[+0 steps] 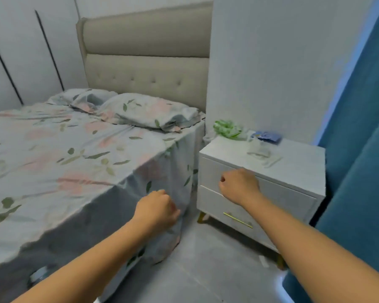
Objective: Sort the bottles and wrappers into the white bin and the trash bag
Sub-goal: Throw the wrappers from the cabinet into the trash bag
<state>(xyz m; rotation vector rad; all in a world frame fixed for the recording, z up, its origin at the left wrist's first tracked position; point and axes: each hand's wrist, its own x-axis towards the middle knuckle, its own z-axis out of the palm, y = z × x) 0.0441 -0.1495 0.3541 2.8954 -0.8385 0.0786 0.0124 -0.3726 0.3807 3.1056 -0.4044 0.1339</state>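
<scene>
Bed (59,154) with floral sheet fills my left; teal curtain (359,149) hangs at right. White nightstand (298,169) stands between them, touching the bed's hanging sheet. On its tabletop, at the back: crumpled green wrapper (227,128), and just beside it a blue wrapper (267,136) over what looks like a clear plastic bottle (258,147), too blurred to be sure. My left hand (157,209) is curled closed and empty before the sheet's edge. My right hand (239,185), grip also curled with nothing in it, hovers before the top drawer.
</scene>
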